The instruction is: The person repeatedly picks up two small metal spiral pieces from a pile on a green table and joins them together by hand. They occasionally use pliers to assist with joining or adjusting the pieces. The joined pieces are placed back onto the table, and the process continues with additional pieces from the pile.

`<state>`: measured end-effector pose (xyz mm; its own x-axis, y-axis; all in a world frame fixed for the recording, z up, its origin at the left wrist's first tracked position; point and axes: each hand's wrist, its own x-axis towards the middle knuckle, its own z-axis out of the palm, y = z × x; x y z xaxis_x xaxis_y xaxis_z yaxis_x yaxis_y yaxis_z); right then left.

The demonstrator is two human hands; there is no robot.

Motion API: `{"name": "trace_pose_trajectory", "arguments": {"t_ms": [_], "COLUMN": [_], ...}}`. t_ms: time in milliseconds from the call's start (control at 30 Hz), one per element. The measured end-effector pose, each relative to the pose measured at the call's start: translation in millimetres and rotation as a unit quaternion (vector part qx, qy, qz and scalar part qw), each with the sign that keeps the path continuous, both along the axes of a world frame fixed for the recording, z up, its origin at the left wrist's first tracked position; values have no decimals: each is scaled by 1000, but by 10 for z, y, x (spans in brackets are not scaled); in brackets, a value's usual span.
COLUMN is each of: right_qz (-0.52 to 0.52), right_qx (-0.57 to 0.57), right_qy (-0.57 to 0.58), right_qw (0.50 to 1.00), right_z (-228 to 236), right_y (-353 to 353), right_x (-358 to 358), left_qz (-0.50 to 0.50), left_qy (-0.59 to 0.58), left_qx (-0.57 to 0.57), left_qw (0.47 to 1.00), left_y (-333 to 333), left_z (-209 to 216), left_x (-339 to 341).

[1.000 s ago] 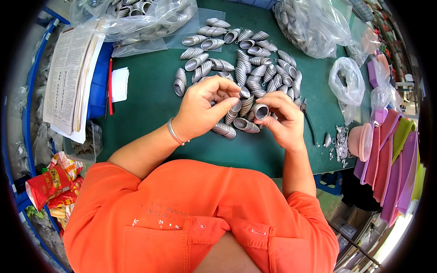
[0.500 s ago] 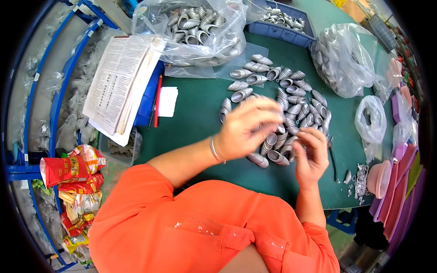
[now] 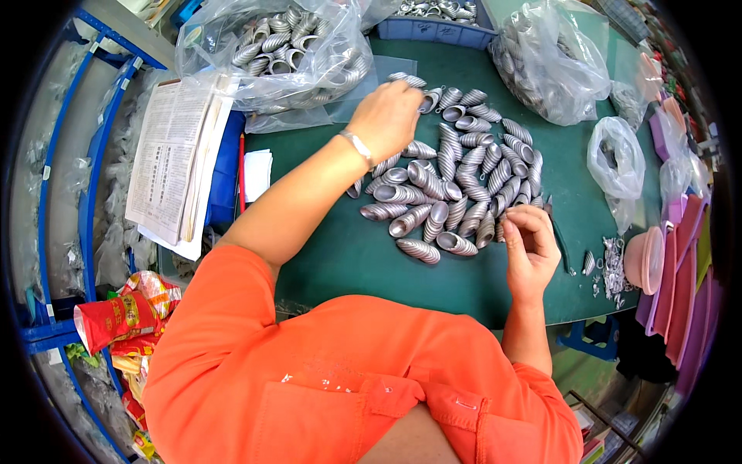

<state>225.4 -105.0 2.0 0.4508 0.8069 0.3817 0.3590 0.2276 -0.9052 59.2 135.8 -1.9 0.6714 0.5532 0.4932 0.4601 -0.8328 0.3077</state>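
Many hollow, spiral-ribbed grey metal tubes (image 3: 471, 177) with slanted openings lie in a loose pile on the green table. My left hand (image 3: 386, 120), a band at its wrist, reaches over the pile's far left side. Its fingers bend down beside a ribbed tube at the far edge, and their tips are hidden. At the near right edge of the pile is my right hand (image 3: 532, 251). Its fingers are curled, with thumb and forefinger close together; whatever is between them is too small to make out.
Clear plastic bags of ribbed tubes (image 3: 270, 93) stand at the far left and far right (image 3: 553, 66). A blue bin (image 3: 440, 32) sits between them. An open book (image 3: 170, 155) is at the left. Pliers (image 3: 562, 243), small rings (image 3: 614, 267) and a pink tub (image 3: 645, 259) are at the right.
My left hand has moved away from my right, out to the far left of the pile. My right hand stays nearly where it was. The whole view has shifted slightly.
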Motion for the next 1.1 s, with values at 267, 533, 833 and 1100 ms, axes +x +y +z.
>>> {"name": "trace_pose_trajectory", "arguments": {"t_ms": [267,533,833,1100], "right_qz": [-33,-151,-149,-122], "right_qx": [-32,-349,-519,-502], "right_qy": [-58,-353,-310,-304], "right_qw": [997,855,782,800], "right_z": [-56,-146,-90,-5], "right_y": [-110,-386,-543,-587], "right_x": [100,512,452,571], "left_qz": [41,-22,-60,-57], "left_qy": [25,-146,-53,-55], "left_qx": [-64,-445,-244,-214], "left_qw": [997,883,966,974], "left_y": [-23,-640,-722,-703], "left_z": [-211,60,-27,-91], "left_x": [-76,-281,-245,-263]}}
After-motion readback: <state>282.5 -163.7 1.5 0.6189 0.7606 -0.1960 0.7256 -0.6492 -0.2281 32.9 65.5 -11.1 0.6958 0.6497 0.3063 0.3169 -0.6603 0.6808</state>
